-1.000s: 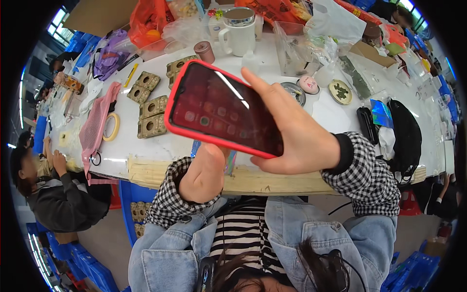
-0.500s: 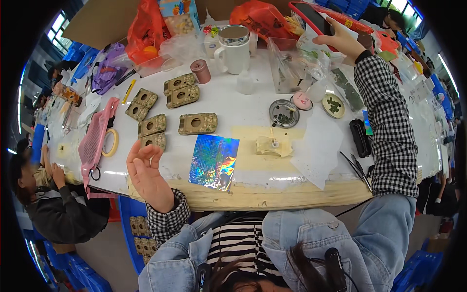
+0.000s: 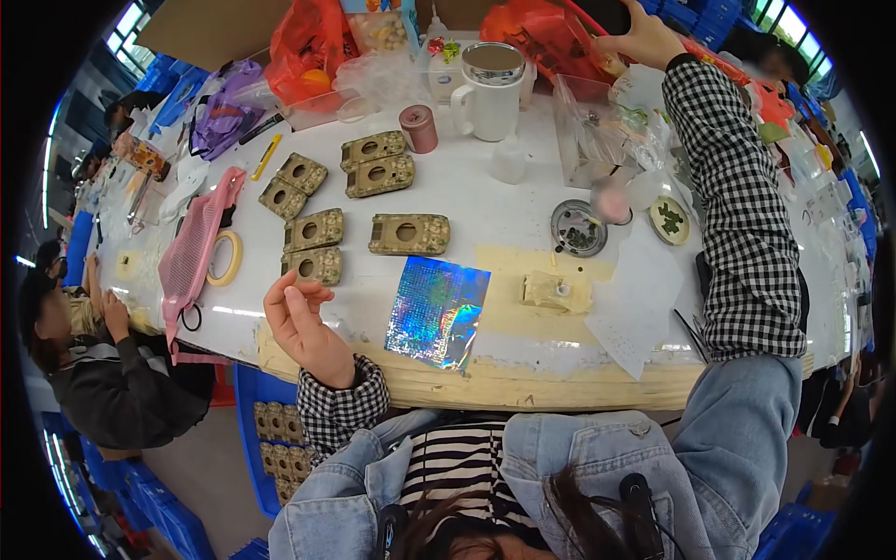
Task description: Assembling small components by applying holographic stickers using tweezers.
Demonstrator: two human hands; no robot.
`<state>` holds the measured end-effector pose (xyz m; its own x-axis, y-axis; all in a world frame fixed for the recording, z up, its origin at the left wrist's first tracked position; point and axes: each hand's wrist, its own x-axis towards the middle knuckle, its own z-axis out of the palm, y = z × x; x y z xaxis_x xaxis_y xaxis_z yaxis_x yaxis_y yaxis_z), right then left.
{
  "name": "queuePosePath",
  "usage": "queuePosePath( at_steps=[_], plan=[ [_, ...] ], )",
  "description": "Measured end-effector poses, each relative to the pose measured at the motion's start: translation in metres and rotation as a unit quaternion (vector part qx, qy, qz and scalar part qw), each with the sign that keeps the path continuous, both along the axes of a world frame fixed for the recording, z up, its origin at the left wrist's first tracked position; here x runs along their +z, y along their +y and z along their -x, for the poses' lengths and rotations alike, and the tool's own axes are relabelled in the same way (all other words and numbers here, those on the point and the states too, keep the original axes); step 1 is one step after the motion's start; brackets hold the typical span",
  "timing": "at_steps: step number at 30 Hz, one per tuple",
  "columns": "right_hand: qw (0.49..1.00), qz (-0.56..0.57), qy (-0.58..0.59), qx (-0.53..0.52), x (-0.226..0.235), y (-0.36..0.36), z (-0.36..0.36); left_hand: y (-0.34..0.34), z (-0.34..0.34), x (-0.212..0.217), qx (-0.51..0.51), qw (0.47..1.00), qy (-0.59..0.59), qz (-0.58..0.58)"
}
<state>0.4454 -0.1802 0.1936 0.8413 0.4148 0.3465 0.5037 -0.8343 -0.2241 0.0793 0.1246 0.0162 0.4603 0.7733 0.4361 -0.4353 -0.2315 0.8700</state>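
My right hand (image 3: 646,39) reaches to the far right of the table and grips a phone (image 3: 611,13) with a red edge, partly cut off by the top of the picture. Raised near the front edge, my left hand (image 3: 313,329) has loosely curled fingers and nothing visible in it. Just beyond it lie several camouflage-painted toy tank hulls (image 3: 411,234), each with a round hole. A shiny holographic sheet (image 3: 437,313) rests to the right of the left hand. Farther right, a small tan piece (image 3: 557,291) sits on masking tape.
A white mug (image 3: 492,98), a dusky-pink spool (image 3: 418,129) and a clear plastic box (image 3: 597,140) stand toward the back. Two round tins (image 3: 670,220) hold small dark green parts. At left are a pink mesh pouch (image 3: 198,238) and a tape roll (image 3: 224,259). Another person (image 3: 121,392) sits left.
My right hand and the phone have moved farther away, toward the top edge. My left hand stays raised with slightly more curled fingers. The whole view has shifted a little.
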Motion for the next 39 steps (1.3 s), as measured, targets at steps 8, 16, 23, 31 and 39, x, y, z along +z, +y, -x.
queuePosePath(
  at_steps=[8,16,23,31,39],
  plan=[
    [0.979,0.112,-0.007,-0.170,-0.004,-0.009,-0.028,0.003,0.006,0.000,-0.006,1.000,0.016,-0.025],
    [0.996,0.005,0.088,0.019,-0.085,-0.083,-0.080,0.002,0.003,0.002,-0.021,0.999,0.021,-0.029],
    [0.988,0.046,0.123,0.085,-0.051,-0.098,-0.048,0.001,-0.001,0.000,-0.019,0.999,0.033,-0.024],
    [0.950,0.109,0.221,0.193,-0.062,-0.051,-0.015,0.002,0.000,0.001,-0.019,0.998,0.053,-0.042],
    [0.938,0.119,0.247,0.212,-0.077,-0.027,-0.031,0.002,0.001,0.000,-0.018,0.998,0.053,-0.043]
  ],
)
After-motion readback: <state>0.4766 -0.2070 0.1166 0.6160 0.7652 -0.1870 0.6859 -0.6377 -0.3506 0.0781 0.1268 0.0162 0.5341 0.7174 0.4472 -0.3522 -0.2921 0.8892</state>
